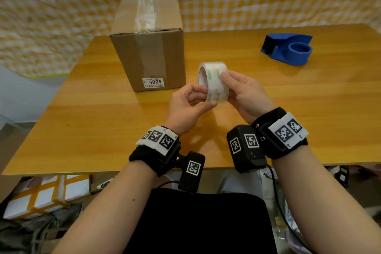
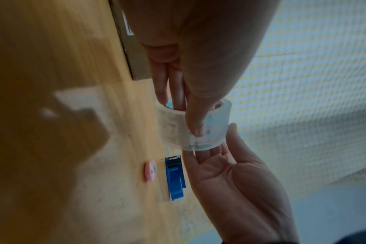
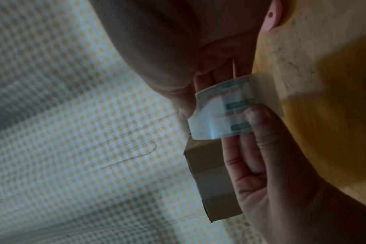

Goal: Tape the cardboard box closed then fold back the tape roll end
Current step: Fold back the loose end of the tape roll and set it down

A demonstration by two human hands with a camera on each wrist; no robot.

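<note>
Both hands hold the tape roll (image 1: 214, 81) above the table (image 1: 309, 109): left hand (image 1: 188, 107) fingers in its core, right hand (image 1: 245, 95) gripping outside. The loose end seems not visible; it may re-stick and be lost. Behind stands the taped cardboard box (image 1: 149, 47).

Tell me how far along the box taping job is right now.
Taping looks done: the cardboard box stands shut with a tape strip over its top seam. In hand: the left hand and right hand both hold the tape roll above the table. Left: folding back the roll's end; no fold is discernible.
</note>
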